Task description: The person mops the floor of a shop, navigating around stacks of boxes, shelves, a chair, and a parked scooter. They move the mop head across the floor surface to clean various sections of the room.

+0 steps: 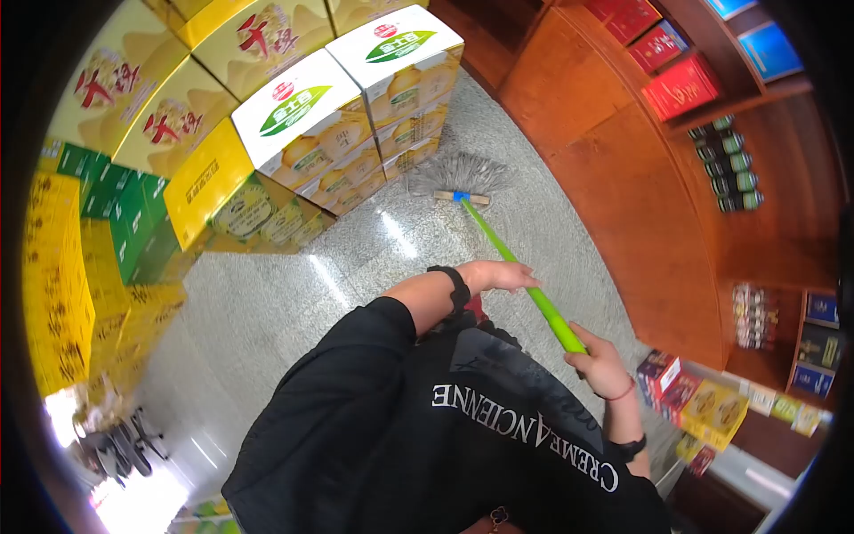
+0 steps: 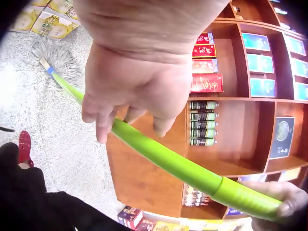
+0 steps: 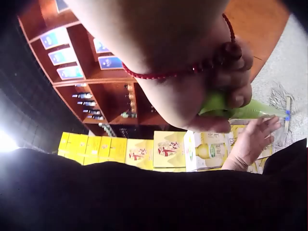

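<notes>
A mop with a bright green handle (image 1: 507,254) reaches across the floor. Its grey string head (image 1: 458,173) lies spread beside the stacked cartons, with a blue clamp joining it to the handle. My right hand (image 1: 608,363), with a red bracelet at its wrist, grips the top end of the handle, fingers curled round it (image 3: 236,82). Farther down the handle is my left hand (image 1: 496,275). Its fingers are fairly straight and rest against the green handle, as the left wrist view (image 2: 139,91) also shows.
White-topped cartons (image 1: 351,58) and yellow boxes (image 1: 58,276) are stacked to the left. A wooden shelf unit (image 1: 614,169) with red boxes (image 1: 680,86) and bottles (image 1: 729,169) stands on the right. Grey speckled floor (image 1: 382,231) lies between. More cartons (image 1: 694,400) sit at the lower right.
</notes>
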Demonstrator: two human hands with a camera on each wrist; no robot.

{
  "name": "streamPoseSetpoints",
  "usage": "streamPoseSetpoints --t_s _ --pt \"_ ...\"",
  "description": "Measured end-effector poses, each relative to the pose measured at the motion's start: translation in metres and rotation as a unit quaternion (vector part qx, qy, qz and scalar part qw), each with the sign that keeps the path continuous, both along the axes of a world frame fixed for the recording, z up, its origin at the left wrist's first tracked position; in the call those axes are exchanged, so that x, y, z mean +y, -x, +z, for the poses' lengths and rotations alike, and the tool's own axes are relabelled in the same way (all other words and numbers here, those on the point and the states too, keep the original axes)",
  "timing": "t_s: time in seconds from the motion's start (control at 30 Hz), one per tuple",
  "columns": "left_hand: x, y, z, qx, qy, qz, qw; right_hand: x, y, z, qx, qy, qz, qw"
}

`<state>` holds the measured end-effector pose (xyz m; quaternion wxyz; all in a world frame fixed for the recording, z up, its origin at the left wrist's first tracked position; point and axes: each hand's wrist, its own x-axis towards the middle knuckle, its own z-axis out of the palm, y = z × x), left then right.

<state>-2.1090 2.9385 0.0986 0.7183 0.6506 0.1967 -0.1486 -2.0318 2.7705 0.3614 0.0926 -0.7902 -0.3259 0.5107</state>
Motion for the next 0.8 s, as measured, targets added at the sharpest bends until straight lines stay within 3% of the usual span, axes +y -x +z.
streamPoseSetpoints --t_s 0.07,0.2,0.27,0.37,0.53,0.8 --pt "0.006 0.020 -0.014 -0.029 -0.174 -0.031 0.984 -0.001 0.035 -0.022 -0.024 -0.024 -0.003 0.999" --pt "0.024 0.053 -0.012 0.016 -0.122 -0.159 0.980 -0.013 0.096 -0.058 -0.043 -0.071 -0.016 0.996" --pt "0.012 0.068 -0.027 -0.011 -0.237 -0.145 0.961 -0.020 0.115 -0.063 -0.070 -0.066 -0.013 0.995" --pt "-0.012 0.078 -0.038 0.049 -0.192 -0.128 0.972 -0.045 0.140 -0.080 -0.089 -0.047 -0.033 0.994" --pt "-0.045 0.109 -0.026 0.088 -0.221 -0.206 0.949 -0.084 0.188 -0.092 -0.071 -0.065 -0.070 0.993" --pt "-0.134 0.229 -0.048 0.084 -0.189 -0.187 0.960 -0.167 0.319 -0.107 -0.093 -0.053 -0.077 0.991"
